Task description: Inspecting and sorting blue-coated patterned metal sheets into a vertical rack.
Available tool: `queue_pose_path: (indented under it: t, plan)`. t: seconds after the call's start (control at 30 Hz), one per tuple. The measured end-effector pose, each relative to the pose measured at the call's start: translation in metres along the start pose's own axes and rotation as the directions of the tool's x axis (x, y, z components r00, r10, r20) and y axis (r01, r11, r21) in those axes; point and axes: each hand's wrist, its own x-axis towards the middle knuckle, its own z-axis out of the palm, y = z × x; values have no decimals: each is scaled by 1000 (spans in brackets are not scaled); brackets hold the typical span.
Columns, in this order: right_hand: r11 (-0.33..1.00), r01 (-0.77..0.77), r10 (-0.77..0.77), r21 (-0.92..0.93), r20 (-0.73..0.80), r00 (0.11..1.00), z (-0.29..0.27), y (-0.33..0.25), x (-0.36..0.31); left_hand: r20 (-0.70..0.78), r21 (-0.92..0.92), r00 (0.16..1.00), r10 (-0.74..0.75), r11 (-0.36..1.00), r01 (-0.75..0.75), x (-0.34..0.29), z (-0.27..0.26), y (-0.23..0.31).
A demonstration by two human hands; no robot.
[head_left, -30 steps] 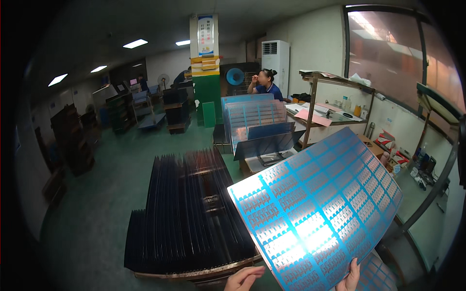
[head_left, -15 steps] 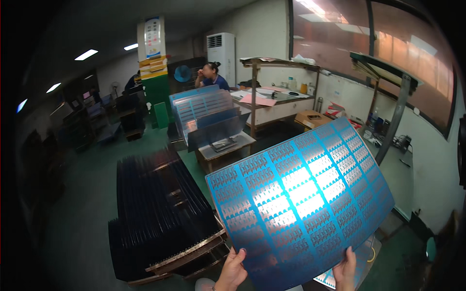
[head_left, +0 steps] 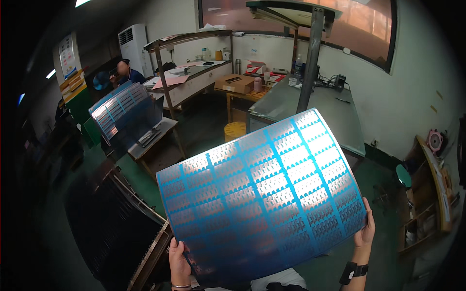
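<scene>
A large thin circuit board panel (head_left: 257,194), blue with rows of shiny copper-coloured patterns, is held up tilted in front of me. My left hand (head_left: 179,259) grips its lower left edge, thumb on the face. At the right edge, my right hand (head_left: 366,228) is closed on the panel, its fingers partly hidden behind it. A dark band is on my right wrist and a bracelet on the left. Bright light reflects off the panel's upper right part.
A rack of dark upright panels (head_left: 111,223) stands at left. Beyond it, more blue panels (head_left: 121,109) lean on a small table. A grey-topped workbench (head_left: 335,116), a cardboard box (head_left: 235,83) and a yellow bucket (head_left: 235,131) lie ahead. A wooden shelf (head_left: 427,194) is at right. A co-worker (head_left: 128,72) sits far left.
My view has swung right, so the rack and co-worker now appear further left. The panel is still in both hands, and my right hand now shows higher along its right edge.
</scene>
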Motion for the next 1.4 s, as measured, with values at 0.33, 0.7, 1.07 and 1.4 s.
queue_pose_path:
  t: [0.33, 0.7, 1.07, 1.4]
  plan:
    - [995, -101, 101, -5, 4, 995, 0, 3, -3, -46, 196, 998, 37, 980, -27, -14, 12, 5]
    - [882, -287, 318, -373, 23, 948, -29, -7, 26, -258, 216, 962, 90, 976, -34, -4, -8, 16]
    - [851, -114, 194, -513, 104, 975, -13, 13, 53, -55, 82, 995, 78, 994, -73, -5, -13, 21]
    - [966, 101, -101, -239, 13, 995, -89, 4, 120, 172, 105, 888, 426, 888, -447, 12, 4, 28]
